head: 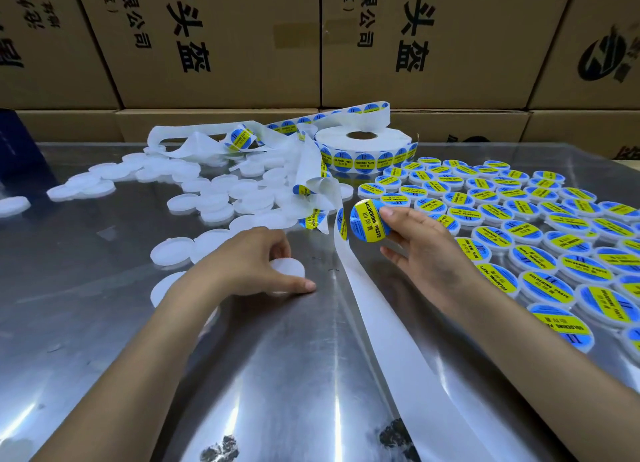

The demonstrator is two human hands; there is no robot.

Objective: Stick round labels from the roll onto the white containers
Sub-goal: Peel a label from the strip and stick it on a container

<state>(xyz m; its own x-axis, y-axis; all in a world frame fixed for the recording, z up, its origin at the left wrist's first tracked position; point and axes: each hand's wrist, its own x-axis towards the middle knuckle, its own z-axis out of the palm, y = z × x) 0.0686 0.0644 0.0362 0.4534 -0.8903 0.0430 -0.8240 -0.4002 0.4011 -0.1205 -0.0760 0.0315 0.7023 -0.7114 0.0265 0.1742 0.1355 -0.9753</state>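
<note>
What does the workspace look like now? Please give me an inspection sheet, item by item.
Surface: shiny metal table, reflective.
Job's things: label roll at the back; plain white containers on the left; labelled containers in rows on the right.
Clutter: empty backing strip trailing toward the viewer, more crumpled near the roll.
Hands: left hand grips one white container on the table; right hand pinches a round label.
Cables: nothing seen.
Surroundings: cardboard boxes stacked behind.
</note>
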